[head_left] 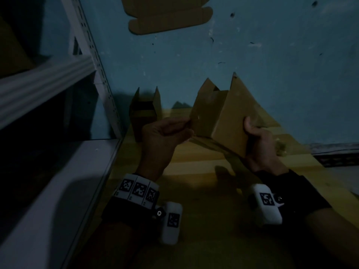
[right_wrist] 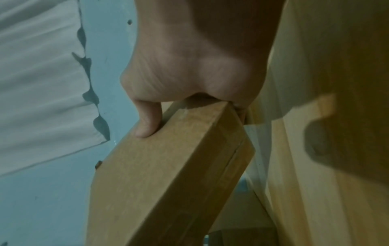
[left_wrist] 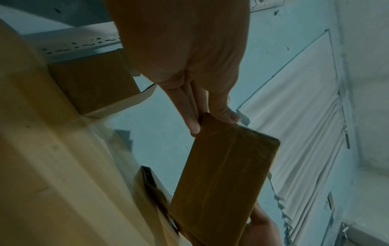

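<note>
A brown cardboard box (head_left: 221,115) with its top flaps standing up is held tilted above the wooden table (head_left: 194,162). My left hand (head_left: 171,131) pinches the box's left wall between thumb and fingers (left_wrist: 194,123). My right hand (head_left: 258,140) grips the box's lower right corner, thumb on the front face. In the right wrist view the box (right_wrist: 168,174) fills the centre, with the thumb (right_wrist: 147,123) pressed on its face. In the left wrist view the box (left_wrist: 223,179) shows as a flat brown panel.
A second open cardboard box (head_left: 144,111) stands at the table's back left, against the blue wall. A white metal shelf rack (head_left: 58,78) rises on the left. A flat cardboard cut-out (head_left: 167,18) hangs on the wall above. White cloth (left_wrist: 299,116) shows in the wrist views.
</note>
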The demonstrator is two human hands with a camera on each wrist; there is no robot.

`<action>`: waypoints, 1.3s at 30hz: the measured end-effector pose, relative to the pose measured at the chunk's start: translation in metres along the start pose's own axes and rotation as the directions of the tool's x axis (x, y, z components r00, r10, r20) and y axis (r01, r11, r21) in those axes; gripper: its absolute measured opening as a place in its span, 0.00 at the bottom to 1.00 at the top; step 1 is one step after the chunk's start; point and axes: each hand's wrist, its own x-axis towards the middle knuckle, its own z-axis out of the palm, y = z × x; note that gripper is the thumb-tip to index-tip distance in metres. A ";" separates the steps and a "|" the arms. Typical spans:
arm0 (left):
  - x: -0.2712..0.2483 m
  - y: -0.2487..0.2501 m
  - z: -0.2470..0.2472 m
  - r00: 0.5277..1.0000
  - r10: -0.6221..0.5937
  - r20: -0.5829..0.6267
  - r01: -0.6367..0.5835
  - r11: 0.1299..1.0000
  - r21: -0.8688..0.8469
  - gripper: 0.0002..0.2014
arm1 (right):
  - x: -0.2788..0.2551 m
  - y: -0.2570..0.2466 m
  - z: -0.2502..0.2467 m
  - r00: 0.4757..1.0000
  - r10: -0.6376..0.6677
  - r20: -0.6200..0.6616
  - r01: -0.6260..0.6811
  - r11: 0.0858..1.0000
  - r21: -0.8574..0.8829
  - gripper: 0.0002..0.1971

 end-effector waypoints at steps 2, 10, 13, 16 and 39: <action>0.000 -0.001 0.000 1.000 0.002 -0.016 -0.002 1.000 0.006 0.16 | 0.001 0.001 -0.002 1.000 -0.005 0.004 0.005 1.000 -0.009 0.30; 0.000 -0.005 0.002 0.998 -0.035 -0.047 0.037 0.999 0.033 0.10 | 0.003 0.003 -0.005 0.999 -0.024 -0.025 0.024 0.999 -0.021 0.35; 0.002 -0.010 -0.001 0.995 -0.090 -0.043 0.092 0.994 0.060 0.08 | 0.002 0.003 -0.005 0.999 -0.028 -0.039 0.027 0.999 -0.027 0.35; 0.002 -0.010 -0.002 0.991 -0.135 -0.020 0.136 0.986 0.101 0.08 | 0.001 0.003 -0.006 1.000 -0.014 -0.015 0.013 0.999 -0.048 0.36; 0.008 -0.012 -0.006 0.985 0.171 -0.010 -0.157 0.923 0.352 0.07 | -0.003 0.006 0.001 0.999 0.032 -0.043 -0.033 0.999 -0.014 0.32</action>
